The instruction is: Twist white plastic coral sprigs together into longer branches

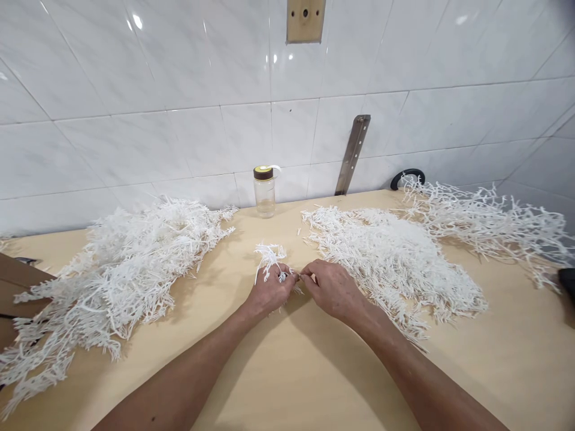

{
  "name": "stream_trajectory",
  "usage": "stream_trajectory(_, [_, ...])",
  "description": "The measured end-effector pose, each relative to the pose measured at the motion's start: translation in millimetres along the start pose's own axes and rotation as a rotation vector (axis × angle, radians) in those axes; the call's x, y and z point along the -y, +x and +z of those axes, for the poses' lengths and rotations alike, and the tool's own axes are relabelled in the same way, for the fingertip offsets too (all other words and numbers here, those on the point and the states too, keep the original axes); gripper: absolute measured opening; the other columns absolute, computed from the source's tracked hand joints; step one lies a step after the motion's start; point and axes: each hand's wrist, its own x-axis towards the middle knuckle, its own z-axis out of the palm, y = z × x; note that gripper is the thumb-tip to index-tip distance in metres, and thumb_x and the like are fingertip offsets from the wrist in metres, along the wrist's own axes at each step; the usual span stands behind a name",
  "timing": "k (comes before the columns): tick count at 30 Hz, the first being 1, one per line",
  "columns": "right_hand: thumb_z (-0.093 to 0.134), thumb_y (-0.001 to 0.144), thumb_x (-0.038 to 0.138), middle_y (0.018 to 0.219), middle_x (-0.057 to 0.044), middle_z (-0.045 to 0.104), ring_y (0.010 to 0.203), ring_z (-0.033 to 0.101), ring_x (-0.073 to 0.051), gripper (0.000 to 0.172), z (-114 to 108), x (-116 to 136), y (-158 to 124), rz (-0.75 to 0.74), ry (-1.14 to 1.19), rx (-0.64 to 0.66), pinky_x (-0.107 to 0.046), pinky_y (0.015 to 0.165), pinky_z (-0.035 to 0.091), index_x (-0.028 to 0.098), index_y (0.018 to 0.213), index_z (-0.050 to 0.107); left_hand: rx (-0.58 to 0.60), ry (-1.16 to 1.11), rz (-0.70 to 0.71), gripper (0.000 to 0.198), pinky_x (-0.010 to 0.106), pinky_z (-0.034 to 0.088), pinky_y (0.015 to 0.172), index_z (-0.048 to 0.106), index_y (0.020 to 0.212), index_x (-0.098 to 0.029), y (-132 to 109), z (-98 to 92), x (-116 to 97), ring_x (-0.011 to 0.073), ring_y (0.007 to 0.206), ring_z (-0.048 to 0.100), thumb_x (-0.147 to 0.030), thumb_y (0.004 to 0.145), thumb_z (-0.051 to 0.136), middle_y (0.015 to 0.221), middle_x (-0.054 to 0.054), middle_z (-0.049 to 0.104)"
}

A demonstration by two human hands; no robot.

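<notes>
My left hand [272,290] is closed around a small bunch of white branching strands [271,256], whose forked tips stick up above the thumb. Right beside it, my right hand [331,287] has thumb and forefinger pinched together, almost meeting the left fingertips. What sits in that pinch is too small to make out. A large heap of white branching pieces [148,257] lies to the left. To the right, close to my right hand, is a flatter pile of short white pieces [395,257].
A clear bottle with a dark lid [265,194] stands by the tiled wall. A perforated metal strip [353,155] leans there. At the back right are a black curved handle [407,178] and loose white branching strands [489,221]. A brown cardboard box [20,284] is at far left.
</notes>
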Motion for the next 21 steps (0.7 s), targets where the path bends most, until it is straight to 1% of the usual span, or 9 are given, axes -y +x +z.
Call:
stream_trajectory(3, [0.048,0.088,0.017,0.079,-0.005,0.067,0.071,0.058,-0.016,0.022,3.8,2.7,0.0,0.042,-0.016,-0.007,-0.027,0.063,0.036,0.017,0.075,0.065,0.027,-0.035,-0.031,0.022,0.025,0.04,0.058,0.068,0.072,-0.018,-0.9,0.1,-1.2,0.0133,0.057,0.052,-0.035,0.08,0.056,0.06,-0.001,0.06])
stream_trajectory(7, [0.05,0.086,0.02,0.073,-0.003,0.066,0.065,0.056,-0.015,0.017,10.7,1.0,1.1,0.108,0.084,-0.001,-0.026,0.06,0.035,0.018,0.072,0.061,-0.014,0.02,0.011,0.021,0.026,0.041,0.061,0.068,0.072,-0.019,-1.3,1.0,-0.9,0.0149,0.061,0.054,-0.033,0.081,0.056,0.061,-0.001,0.061])
stream_trajectory(10, [0.05,0.085,0.02,0.072,-0.002,0.067,0.063,0.057,-0.015,0.016,12.0,-1.0,1.4,0.104,0.168,0.024,-0.026,0.059,0.036,0.018,0.074,0.061,-0.017,0.063,0.04,0.021,0.027,0.041,0.063,0.067,0.07,-0.02,-0.8,1.9,1.5,0.0153,0.063,0.055,-0.031,0.082,0.054,0.063,0.0,0.062])
stream_trajectory(13, [0.049,0.085,0.018,0.077,-0.002,0.07,0.068,0.06,-0.015,0.017,8.7,-1.1,0.8,0.069,0.221,0.036,-0.025,0.063,0.039,0.019,0.081,0.066,-0.044,0.077,0.075,0.019,0.028,0.042,0.064,0.065,0.067,-0.02,-0.6,3.1,4.8,0.0156,0.064,0.054,-0.029,0.08,0.056,0.063,0.001,0.062])
stream_trajectory(15, [0.049,0.085,0.016,0.08,-0.002,0.07,0.072,0.061,-0.016,0.019,6.5,-0.8,0.0,0.036,0.207,0.037,-0.025,0.065,0.039,0.019,0.084,0.068,-0.072,0.058,0.092,0.017,0.028,0.043,0.065,0.064,0.066,-0.02,-1.0,4.3,6.5,0.0162,0.064,0.054,-0.028,0.079,0.057,0.062,0.001,0.061])
stream_trajectory(17, [0.05,0.085,0.014,0.079,-0.003,0.07,0.071,0.061,-0.016,0.019,6.2,-0.6,-0.7,0.016,0.166,0.042,-0.025,0.065,0.039,0.019,0.082,0.068,-0.078,0.038,0.105,0.015,0.029,0.044,0.067,0.064,0.067,-0.02,-1.8,5.8,7.5,0.0169,0.066,0.054,-0.027,0.079,0.057,0.062,0.002,0.061])
stream_trajectory(21, [0.051,0.082,0.013,0.078,-0.004,0.069,0.073,0.061,-0.017,0.015,12.5,0.7,-0.8,0.046,0.092,0.02,-0.026,0.064,0.039,0.018,0.078,0.065,-0.083,0.054,0.114,0.013,0.032,0.047,0.072,0.063,0.069,-0.021,-4.1,7.8,7.0,0.0186,0.07,0.055,-0.023,0.08,0.055,0.068,0.003,0.062])
